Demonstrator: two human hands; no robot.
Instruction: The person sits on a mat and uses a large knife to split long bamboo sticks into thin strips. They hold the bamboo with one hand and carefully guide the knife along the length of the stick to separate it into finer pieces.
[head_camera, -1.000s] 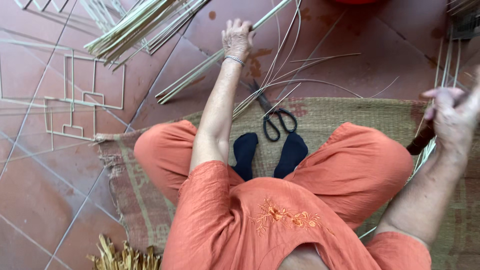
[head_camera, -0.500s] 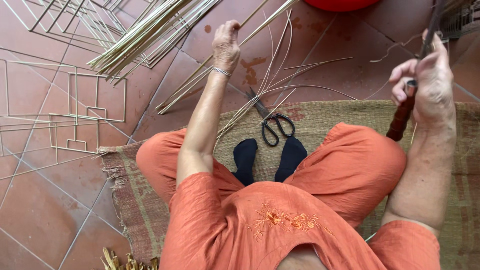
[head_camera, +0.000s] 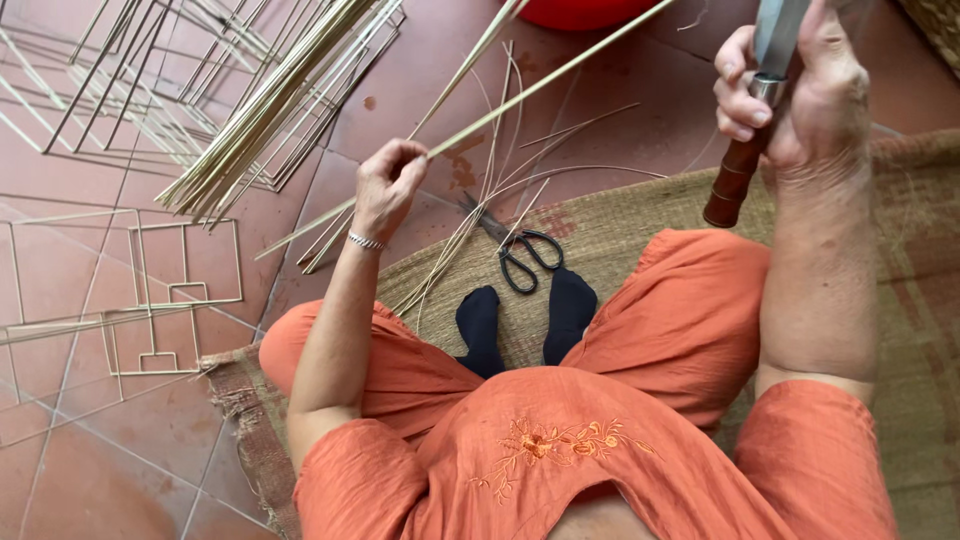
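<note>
- Pinching a long bamboo strip (head_camera: 520, 100) in my left hand (head_camera: 385, 190), fingers closed on it; the strip slants up to the right above the floor tiles.
- My right hand (head_camera: 800, 95) is wrapped tight around a knife (head_camera: 745, 160), its brown wooden handle pointing down, the metal blade rising out of view.
- Black scissors (head_camera: 522, 255) lie on the woven mat (head_camera: 650, 215) just beyond my dark-socked feet.
- Loose bamboo slivers (head_camera: 270, 120) and bent square frames (head_camera: 150, 300) lie on the tiles at my left.

Pale yellow bamboo strip (head_camera: 540, 90), black scissors (head_camera: 525, 255), brown-handled knife (head_camera: 745, 160), tan woven mat (head_camera: 650, 215), red-brown tiled floor (head_camera: 100, 450).
</note>
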